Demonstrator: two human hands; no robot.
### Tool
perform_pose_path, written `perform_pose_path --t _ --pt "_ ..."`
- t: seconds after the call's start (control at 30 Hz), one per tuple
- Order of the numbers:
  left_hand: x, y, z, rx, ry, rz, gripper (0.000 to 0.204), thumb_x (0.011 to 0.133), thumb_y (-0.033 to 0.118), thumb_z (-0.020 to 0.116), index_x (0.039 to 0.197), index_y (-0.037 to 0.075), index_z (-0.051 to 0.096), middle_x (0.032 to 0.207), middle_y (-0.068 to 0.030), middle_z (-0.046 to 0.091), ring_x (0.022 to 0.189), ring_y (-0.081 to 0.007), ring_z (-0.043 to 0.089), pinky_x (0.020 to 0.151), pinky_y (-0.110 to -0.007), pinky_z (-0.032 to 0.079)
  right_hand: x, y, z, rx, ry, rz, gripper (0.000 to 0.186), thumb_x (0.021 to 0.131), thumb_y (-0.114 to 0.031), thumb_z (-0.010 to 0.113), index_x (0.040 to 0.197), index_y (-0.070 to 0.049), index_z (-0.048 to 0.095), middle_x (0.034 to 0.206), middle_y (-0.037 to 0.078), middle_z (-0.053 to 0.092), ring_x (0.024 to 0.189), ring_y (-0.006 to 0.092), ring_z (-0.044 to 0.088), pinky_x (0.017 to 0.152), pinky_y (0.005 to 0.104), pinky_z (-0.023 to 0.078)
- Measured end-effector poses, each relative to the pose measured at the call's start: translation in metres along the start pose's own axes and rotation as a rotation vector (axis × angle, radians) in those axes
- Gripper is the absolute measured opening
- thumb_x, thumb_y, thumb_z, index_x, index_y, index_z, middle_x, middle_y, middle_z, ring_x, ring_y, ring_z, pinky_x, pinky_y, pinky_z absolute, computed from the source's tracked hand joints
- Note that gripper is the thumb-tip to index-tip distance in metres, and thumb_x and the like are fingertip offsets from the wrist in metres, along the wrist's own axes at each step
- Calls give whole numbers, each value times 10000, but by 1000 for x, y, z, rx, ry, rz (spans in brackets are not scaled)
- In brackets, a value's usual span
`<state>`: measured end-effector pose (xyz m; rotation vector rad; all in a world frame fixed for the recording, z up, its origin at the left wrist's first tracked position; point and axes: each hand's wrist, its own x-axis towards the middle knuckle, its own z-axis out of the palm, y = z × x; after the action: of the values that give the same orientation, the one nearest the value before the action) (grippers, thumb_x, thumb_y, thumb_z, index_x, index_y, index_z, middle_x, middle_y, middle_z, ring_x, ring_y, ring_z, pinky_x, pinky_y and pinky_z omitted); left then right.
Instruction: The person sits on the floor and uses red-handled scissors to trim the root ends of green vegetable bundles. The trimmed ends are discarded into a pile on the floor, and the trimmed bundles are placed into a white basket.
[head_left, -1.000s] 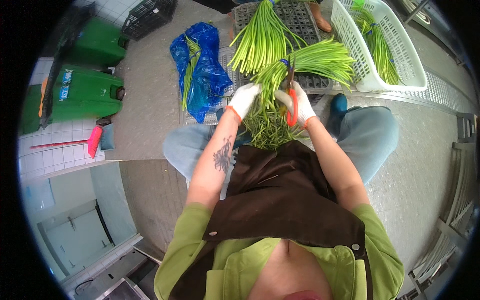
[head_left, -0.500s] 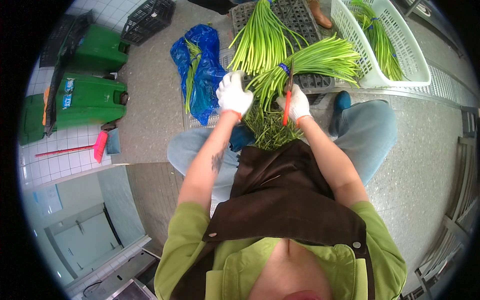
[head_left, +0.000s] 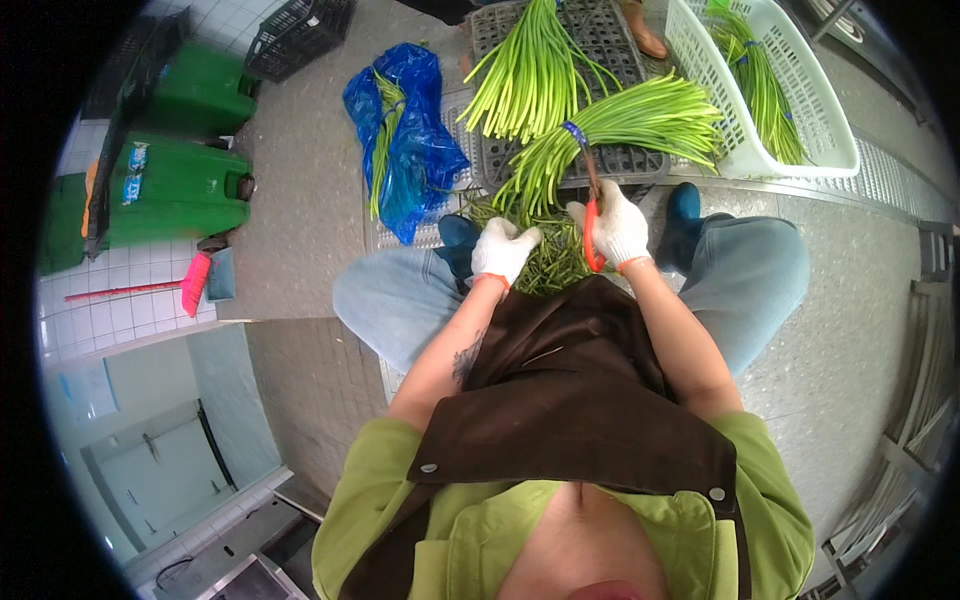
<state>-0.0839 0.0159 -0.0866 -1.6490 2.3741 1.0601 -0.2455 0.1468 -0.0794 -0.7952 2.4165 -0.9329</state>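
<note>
My right hand (head_left: 615,232), in a white glove, is closed on red-handled scissors (head_left: 593,240), whose blades point away from me toward a tied bundle of long green stalks (head_left: 640,120). A blue band (head_left: 575,133) wraps this bundle, which looks like garlic scapes. My left hand (head_left: 505,250), also gloved, hovers with thumb and fingers apart and nothing visible in it. Between my knees, beside both hands, lies a heap of short green trimmings (head_left: 556,258). A second bundle (head_left: 525,80) rests farther off on an upturned dark crate (head_left: 625,165).
A blue plastic bag (head_left: 415,150) with loose stalks lies on the left. To the right stands a white slotted basket (head_left: 835,150) holding another banded bundle (head_left: 765,100). Green bins (head_left: 185,200), a pink broom (head_left: 195,283) and a black crate (head_left: 298,38) stand far left. Another person's shoe (head_left: 645,35) shows behind the crate.
My left hand has drawn back from the near bundle's cut end toward my lap, beside the trimmings. My right hand has shifted slightly right and nearer with the scissors, which now tilt more.
</note>
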Motion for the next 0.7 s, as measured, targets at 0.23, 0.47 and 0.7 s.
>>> perform_pose_path --t 0.23,0.47,0.7 --pt "24 -32 36 -175 152 19 371 828 405 654 983 70 693 991 -195 704 993 -383 659 851 -437 513 -20 -18 -13 -162 -277 -291 438 816 -476 707 1088 -135 665 881 194 703 866 407 670 751 492 521" --pt "2 -19 11 -458 621 48 278 757 88 653 1033 90 617 936 -99 620 815 -282 637 778 -395 523 -8 -5 -1 -102 -181 -152 438 831 -448 694 1105 -107 675 918 227 696 912 424 658 782 480 521" --pt "-15 30 2 78 343 255 549 784 438 720 1186 87 588 1091 -136 614 984 -347 659 813 -467 535 -12 -16 -4 -68 -74 -229 444 821 -403 721 1152 -112 663 935 221 696 905 426 660 775 475 524"
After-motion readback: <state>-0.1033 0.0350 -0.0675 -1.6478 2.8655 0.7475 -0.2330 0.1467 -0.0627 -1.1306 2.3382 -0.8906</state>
